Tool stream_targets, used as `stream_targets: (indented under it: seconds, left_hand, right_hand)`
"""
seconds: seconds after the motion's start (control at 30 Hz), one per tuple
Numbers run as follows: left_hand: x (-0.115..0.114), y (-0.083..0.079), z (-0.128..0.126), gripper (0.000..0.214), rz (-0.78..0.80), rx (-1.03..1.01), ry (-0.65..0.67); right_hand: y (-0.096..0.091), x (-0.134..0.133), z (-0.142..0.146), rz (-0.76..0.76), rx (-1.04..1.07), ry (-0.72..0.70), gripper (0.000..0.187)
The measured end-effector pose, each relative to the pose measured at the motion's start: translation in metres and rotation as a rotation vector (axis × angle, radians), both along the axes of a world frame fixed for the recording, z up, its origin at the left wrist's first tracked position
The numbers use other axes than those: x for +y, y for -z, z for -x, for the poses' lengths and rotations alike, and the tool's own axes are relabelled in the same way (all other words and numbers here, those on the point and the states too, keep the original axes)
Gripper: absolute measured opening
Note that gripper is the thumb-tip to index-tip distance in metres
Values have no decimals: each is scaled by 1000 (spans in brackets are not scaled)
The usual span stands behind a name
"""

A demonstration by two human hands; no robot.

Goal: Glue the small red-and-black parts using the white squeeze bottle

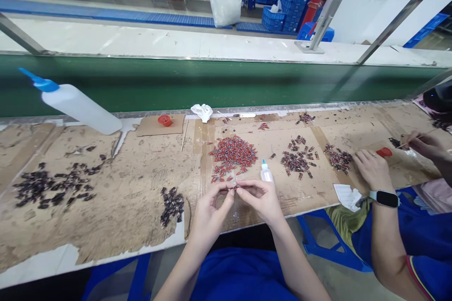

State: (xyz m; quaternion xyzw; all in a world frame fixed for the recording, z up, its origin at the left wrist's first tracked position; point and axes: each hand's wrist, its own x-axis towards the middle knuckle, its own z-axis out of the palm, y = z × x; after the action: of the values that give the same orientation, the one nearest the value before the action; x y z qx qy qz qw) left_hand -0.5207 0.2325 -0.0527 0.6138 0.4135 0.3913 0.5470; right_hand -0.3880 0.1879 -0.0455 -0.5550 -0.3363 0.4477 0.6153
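Near the table's front edge, my left hand (pixel 213 205) and my right hand (pixel 262 198) meet fingertip to fingertip. Pinched between them is a small red part (pixel 236 187), mostly covered by the fingers. Just beyond lies a large pile of small red parts with silvery bits (pixel 234 150). A small clear squeeze bottle with a blue tip (pixel 266 173) stands right behind my right hand. To the right of it are scattered dark-and-red parts (pixel 296 162). A heap of dark parts (pixel 172 206) rests to the left of my left hand.
Worn cardboard (pixel 141 174) covers the table. A large white bottle with a blue nozzle (pixel 81 108) and dark parts (pixel 52 186) are at left. A red cap (pixel 165 121) and crumpled tissue (pixel 202 112) lie at the back. At right, a co-worker's hand (pixel 372 169) reaches over parts.
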Motion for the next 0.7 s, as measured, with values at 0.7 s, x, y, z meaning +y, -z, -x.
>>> stream_targets:
  seconds: [0.7]
  left_hand:
    - [57, 22, 99, 31, -199, 1012, -298]
  right_hand:
    - [12, -17, -48, 501, -1060, 291, 45]
